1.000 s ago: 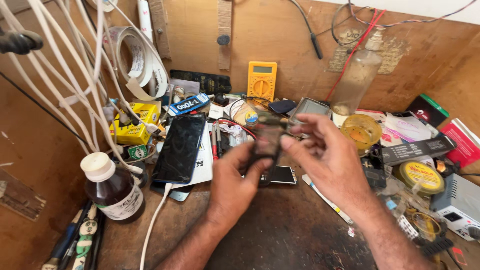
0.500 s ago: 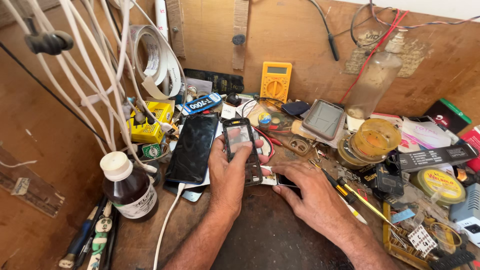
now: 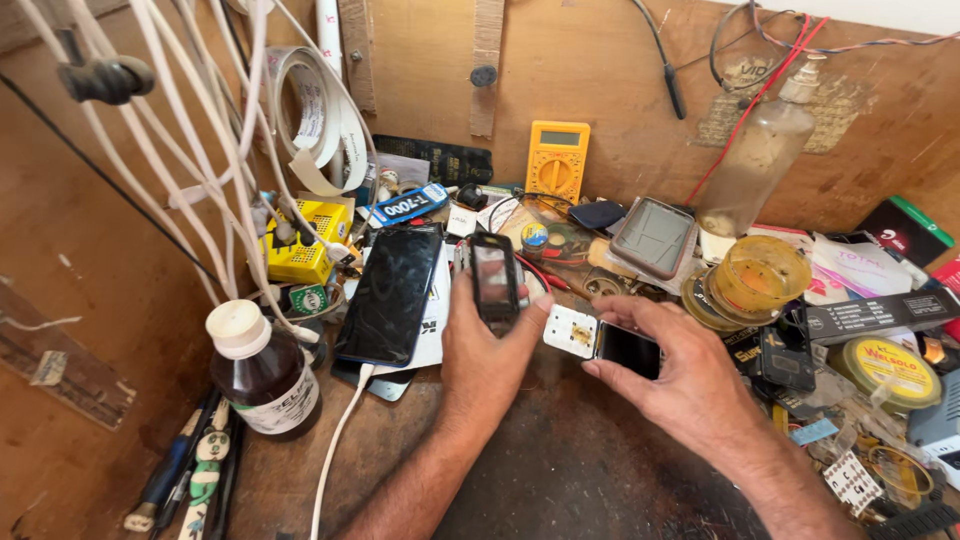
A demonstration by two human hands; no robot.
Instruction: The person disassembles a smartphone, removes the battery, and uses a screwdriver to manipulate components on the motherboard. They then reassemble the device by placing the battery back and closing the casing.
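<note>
Head view. Your left hand (image 3: 490, 350), at centre frame, holds a small dark phone (image 3: 495, 283) upright, its grip closed around the lower body with the thumb on the right edge. Your right hand (image 3: 680, 385), right of centre, rests on the table (image 3: 570, 470) with its grip narrow, fingertips pinching a small black rectangular part (image 3: 630, 350) that lies flat. Just left of that part, touching it, lies a white square module (image 3: 571, 331). Left of the held phone, a large black smartphone (image 3: 392, 293) lies face up on white paper. A brown bottle with a white cap (image 3: 262, 375) stands at lower left. A yellow multimeter (image 3: 556, 162) leans against the back wall, upper centre.
</note>
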